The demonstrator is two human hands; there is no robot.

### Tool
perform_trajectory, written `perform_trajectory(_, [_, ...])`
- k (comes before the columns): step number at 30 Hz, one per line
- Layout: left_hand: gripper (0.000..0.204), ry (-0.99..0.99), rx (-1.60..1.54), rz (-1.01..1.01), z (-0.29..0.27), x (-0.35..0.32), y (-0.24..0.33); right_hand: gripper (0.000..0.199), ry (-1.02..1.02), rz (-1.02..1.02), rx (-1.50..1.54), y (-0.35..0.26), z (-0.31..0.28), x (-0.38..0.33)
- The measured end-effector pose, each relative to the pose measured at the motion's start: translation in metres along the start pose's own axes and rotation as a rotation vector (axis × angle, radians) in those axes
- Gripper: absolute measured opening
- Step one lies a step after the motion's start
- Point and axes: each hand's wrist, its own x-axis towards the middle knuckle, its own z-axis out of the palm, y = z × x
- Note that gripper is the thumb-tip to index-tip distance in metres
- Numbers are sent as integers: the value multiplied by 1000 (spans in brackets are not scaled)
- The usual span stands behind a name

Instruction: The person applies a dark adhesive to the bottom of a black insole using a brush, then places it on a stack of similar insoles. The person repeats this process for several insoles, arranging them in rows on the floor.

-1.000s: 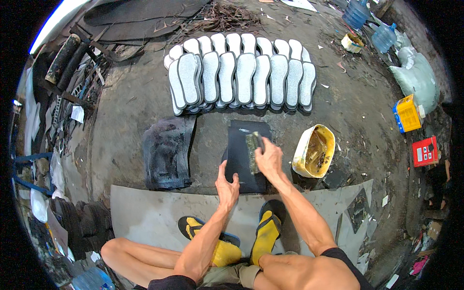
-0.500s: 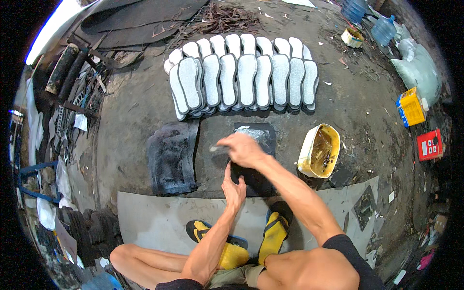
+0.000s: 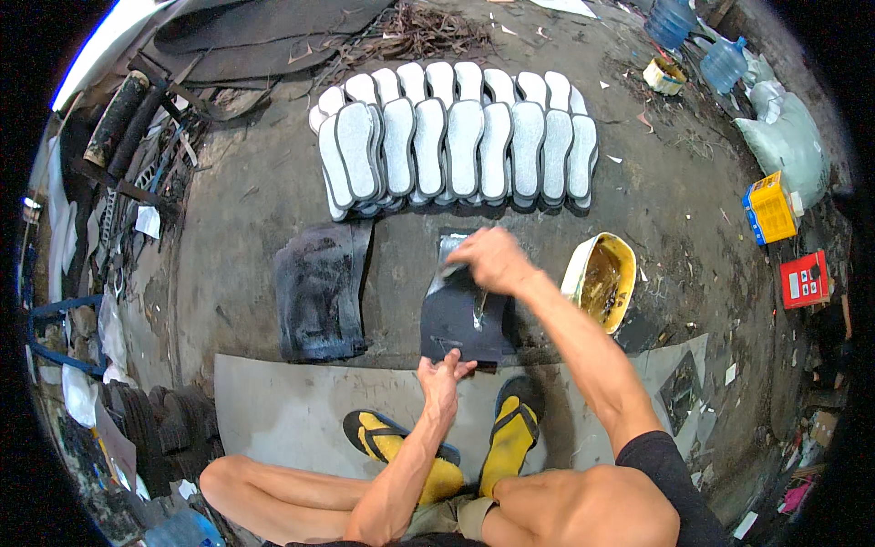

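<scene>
My left hand pinches the near edge of a black rectangular sheet, its thumb and fingers at the bottom rim. Over the far part of that sheet, my right hand is closed around a small pale tool, blurred and mostly hidden by the fingers. Wet, shiny streaks show on the sheet, and its far end looks whitish and glossy. Right of it stands a yellowish tub with brown, glue-like liquid inside. To the left lies a stack of dark sheets with smeared tops.
Rows of stacked white-topped, sole-shaped pieces lie beyond the sheets. A grey mat spreads under my slippered feet. At the right are a yellow box, a red box and blue water jugs. Dark scraps lie far off.
My right hand has moved right and slightly nearer, bringing the tool over the sheet. My left hand has slid to the sheet's near edge. The upper sheet now lies flatter, its streaked face visible.
</scene>
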Motion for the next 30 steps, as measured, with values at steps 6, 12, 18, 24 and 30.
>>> perform_trajectory(6, [32,28,46,5,-3,5,-1,38,-47,291,-39,-10,-6,-87])
perform_trajectory(12, [32,9,152,85,15,16,2,34,203,330,81,13,-22,-49])
perform_trajectory(18, [34,-29,392,282,31,21,6,35,98,225,55,46,8,-38])
perform_trajectory(24, [57,35,822,422,-2,25,18,25,43,9,134,-61,3,-129])
perform_trajectory(30, [54,-17,566,352,-13,38,8,38,-76,433,355,-36,-29,-110])
